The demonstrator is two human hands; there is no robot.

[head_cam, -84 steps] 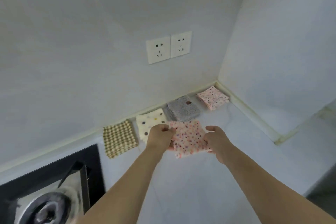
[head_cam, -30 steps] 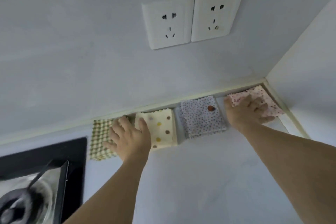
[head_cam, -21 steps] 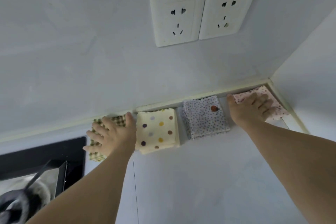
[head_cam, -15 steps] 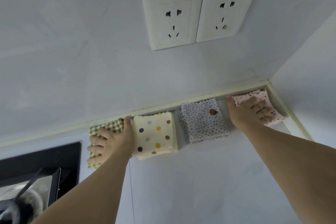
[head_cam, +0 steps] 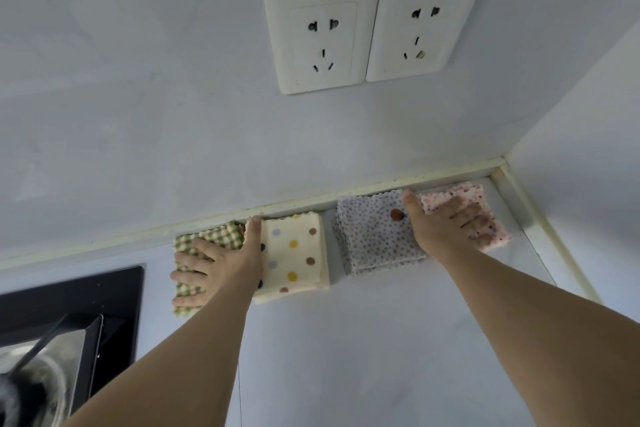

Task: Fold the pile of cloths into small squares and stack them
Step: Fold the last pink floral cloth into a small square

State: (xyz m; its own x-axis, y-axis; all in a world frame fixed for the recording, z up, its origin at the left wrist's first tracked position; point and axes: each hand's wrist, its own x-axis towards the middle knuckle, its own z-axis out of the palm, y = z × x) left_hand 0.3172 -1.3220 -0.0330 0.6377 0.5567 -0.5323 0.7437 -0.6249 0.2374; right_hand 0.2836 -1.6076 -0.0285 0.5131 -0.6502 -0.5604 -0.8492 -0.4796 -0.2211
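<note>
Fingers (head_cam: 194, 262) flat atop checked cloth (head_cam: 221, 234)

Four folded cloth squares (head_cam: 293, 253) line the white back wall (head_cam: 173, 132); the pale table (head_cam: 363, 357) lies open in front, the black stove (head_cam: 69, 295) bounding its left.

No text, label, brand or number can be read anywhere. The two wall sockets (head_cam: 374, 31) above the hands show only plug holes, and the cloths carry only patterns.
</note>
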